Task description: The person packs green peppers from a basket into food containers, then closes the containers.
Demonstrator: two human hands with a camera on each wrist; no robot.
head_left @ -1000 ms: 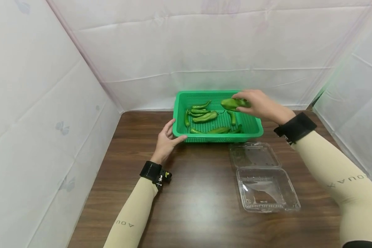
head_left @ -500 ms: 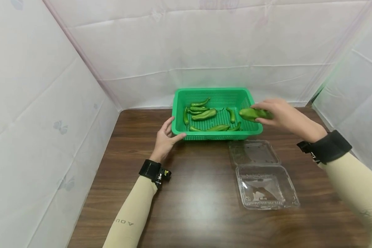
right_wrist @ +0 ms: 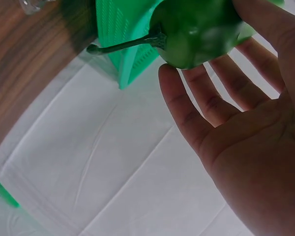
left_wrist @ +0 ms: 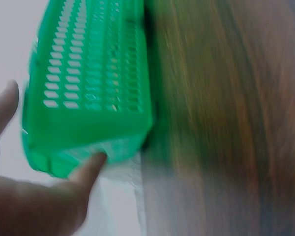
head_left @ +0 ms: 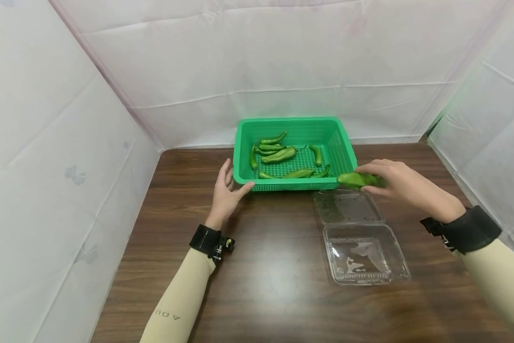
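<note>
The right hand grasps a green pepper, its fingers hiding the far end.

- your pepper has smooth, glossy skin that catches the light.
- the basket you steady is perforated green plastic with a dull sheen.
- the clamshell is thin clear plastic, shiny with bright glints.
- the table looks like dark wood-grain, smooth and slightly reflective.
- the walls around you are white cloth-like sheets, matt and creased.
- your sleeves are matt beige fabric; the wrist bands are matt black.
</note>
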